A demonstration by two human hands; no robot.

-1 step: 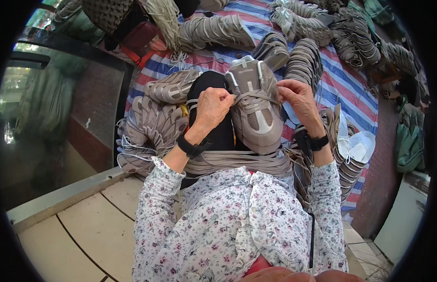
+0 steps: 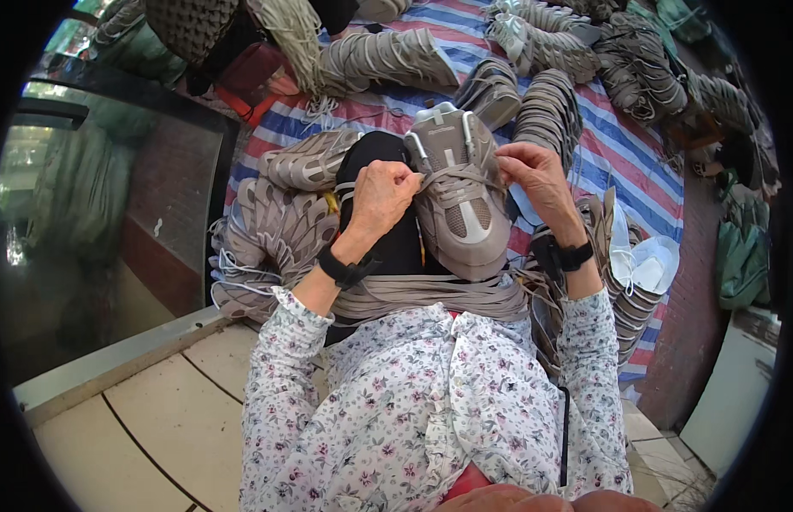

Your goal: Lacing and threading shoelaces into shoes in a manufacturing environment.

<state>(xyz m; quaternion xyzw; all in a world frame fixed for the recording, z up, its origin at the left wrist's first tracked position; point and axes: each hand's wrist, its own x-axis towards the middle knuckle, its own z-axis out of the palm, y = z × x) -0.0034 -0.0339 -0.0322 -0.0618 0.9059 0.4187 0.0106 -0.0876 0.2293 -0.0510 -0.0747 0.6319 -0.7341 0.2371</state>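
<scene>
A taupe sneaker upper (image 2: 448, 145) with grey mesh and a pale toe stripe rests between my thighs, its rounded toe toward me. Flat taupe shoelaces (image 2: 452, 177) run across its front. My left hand (image 2: 386, 192) pinches a lace end at the shoe's left edge, thumb and finger pressed together. On the other side, my right hand (image 2: 537, 179) grips the lace in a pinch, its remaining fingers curled. What lies within the right fingertips is partly hidden. Across my lap, close to my waist, lies a bundle of loose taupe laces (image 2: 431, 297).
Nested stacks of shoe uppers lie left (image 2: 273, 226), right (image 2: 550, 111) and far (image 2: 388, 60) on a striped plastic sheet (image 2: 631, 162). Pale laces (image 2: 285, 34) hang at the back. A white mask-like piece (image 2: 654, 263) sits on the right stack. A glass-panelled frame (image 2: 115, 213) stands left.
</scene>
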